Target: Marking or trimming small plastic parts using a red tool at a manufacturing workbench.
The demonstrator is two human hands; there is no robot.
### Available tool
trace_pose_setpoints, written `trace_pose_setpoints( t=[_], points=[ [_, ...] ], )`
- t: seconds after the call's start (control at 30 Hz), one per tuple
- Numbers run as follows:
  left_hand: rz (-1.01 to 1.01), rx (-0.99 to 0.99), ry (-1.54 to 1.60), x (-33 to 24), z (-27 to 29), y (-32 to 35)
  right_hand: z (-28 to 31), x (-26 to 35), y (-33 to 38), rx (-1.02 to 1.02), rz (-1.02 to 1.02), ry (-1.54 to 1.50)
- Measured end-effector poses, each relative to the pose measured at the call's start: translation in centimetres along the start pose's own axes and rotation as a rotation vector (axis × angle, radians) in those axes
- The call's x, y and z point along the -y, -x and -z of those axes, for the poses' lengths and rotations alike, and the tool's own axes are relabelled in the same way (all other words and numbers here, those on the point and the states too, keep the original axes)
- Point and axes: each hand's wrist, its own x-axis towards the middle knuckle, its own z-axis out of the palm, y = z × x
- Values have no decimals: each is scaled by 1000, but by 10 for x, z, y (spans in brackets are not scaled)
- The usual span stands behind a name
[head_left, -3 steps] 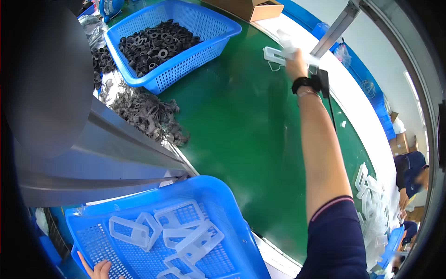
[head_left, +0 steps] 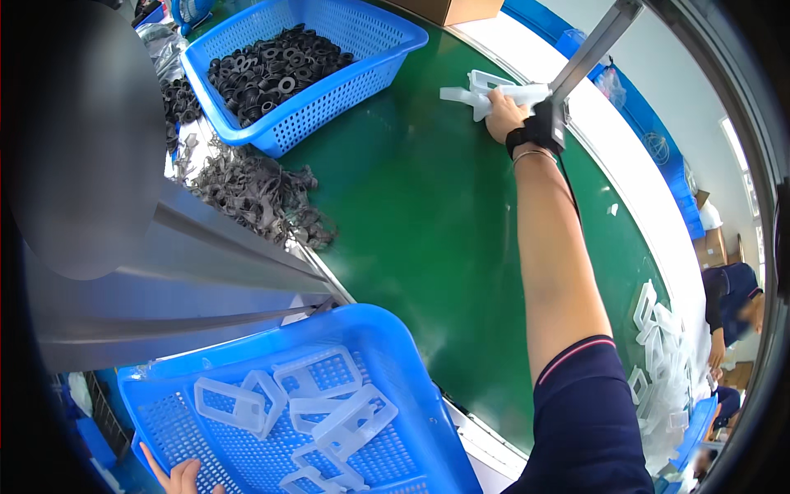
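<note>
R hand (head_left: 504,115), arm fully extended, is closed on translucent white plastic frame parts (head_left: 481,89) at far edge of green conveyor belt (head_left: 428,222); parts' long axis runs left-right. L hand (head_left: 177,477), fingers spread, rests on near blue perforated plastic basket (head_left: 395,346) w/ similar frames.

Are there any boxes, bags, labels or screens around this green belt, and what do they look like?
Cardboard box: brown, at the top edge behind the far blue basket.
Clear plastic bag: crumpled, beside the belt's right rim, past the right hand.
Cardboard boxes: brown, stacked at the far right.
No screens or signs show.
</note>
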Motion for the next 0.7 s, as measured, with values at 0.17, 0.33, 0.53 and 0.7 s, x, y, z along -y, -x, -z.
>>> trace_pose_setpoints(
  t=[0.17, 0.33, 0.53, 0.7],
  points=[
    [29, -1, 2, -1, 1, 2, 3, -10, 12, -12, 119, -36],
    [-5, 3, 58, 0, 2, -2, 10, -14, 52, -241, 125, -196],
    [-191, -54, -14, 2, 15, -9, 80, -124, 199, -263, -135, 216],
    [-385, -96, -92, 13, 18, -17, 147, -205, 373, -163, -374, 411]
  ],
)
